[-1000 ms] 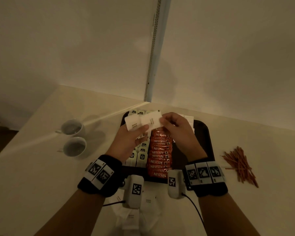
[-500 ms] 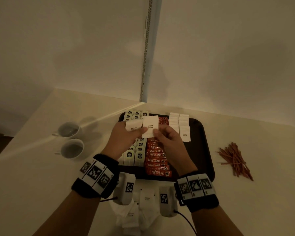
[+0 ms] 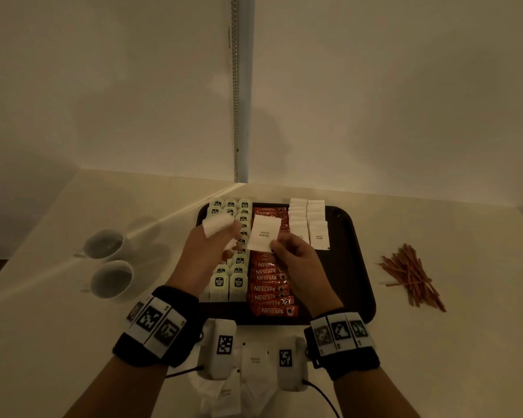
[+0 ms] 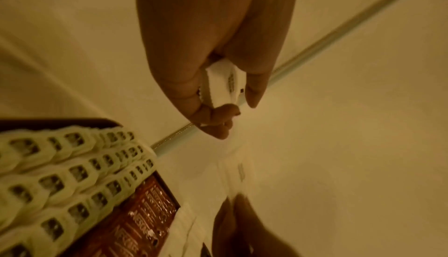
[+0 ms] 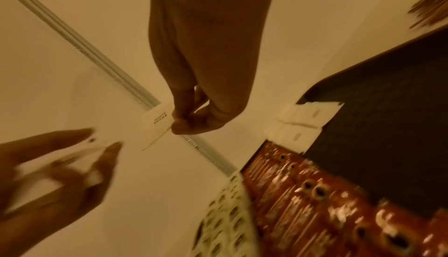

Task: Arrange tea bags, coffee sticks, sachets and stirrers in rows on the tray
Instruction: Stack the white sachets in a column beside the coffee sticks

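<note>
A dark tray [image 3: 358,267] carries rows of green-labelled tea bags [image 3: 237,271], red coffee sticks [image 3: 269,288] and white sachets [image 3: 308,224]. Above the tray, my right hand [image 3: 296,260] pinches one white sugar sachet [image 3: 264,233] by its lower corner; the right wrist view shows the same sachet [image 5: 157,123] between thumb and finger. My left hand [image 3: 206,251] grips a small bundle of white sachets [image 3: 216,226], seen folded in its fingers [image 4: 223,83] in the left wrist view. Brown stirrers [image 3: 411,276] lie in a loose pile on the table, right of the tray.
Two white cups [image 3: 107,263] stand left of the tray. More loose white sachets [image 3: 242,378] lie on the table at the near edge, between my wrists. The tray's right part [image 5: 387,127] is bare. A wall corner with a metal strip [image 3: 239,86] rises behind.
The two hands have drawn apart: the right one has pulled a single sachet away from the bundle that the left hand keeps. The head view has tilted down slightly.
</note>
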Action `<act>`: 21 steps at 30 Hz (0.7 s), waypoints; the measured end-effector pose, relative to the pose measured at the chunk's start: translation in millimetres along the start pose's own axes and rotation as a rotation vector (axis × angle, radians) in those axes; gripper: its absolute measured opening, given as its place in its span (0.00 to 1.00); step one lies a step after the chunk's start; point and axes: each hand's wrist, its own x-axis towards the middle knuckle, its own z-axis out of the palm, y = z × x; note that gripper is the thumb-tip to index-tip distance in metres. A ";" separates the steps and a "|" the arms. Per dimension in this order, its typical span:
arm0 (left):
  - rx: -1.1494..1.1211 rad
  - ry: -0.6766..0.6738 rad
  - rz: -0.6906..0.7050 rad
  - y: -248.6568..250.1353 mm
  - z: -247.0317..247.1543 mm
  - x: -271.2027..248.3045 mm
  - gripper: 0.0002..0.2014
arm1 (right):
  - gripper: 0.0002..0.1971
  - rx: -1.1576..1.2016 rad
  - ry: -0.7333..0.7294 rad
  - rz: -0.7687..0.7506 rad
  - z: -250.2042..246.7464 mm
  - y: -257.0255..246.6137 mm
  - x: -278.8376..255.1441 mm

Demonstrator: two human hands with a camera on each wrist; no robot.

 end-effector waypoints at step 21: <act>-0.412 0.027 -0.277 -15.9 -22.1 13.6 0.21 | 0.13 -0.852 0.475 0.090 -98.3 34.7 97.8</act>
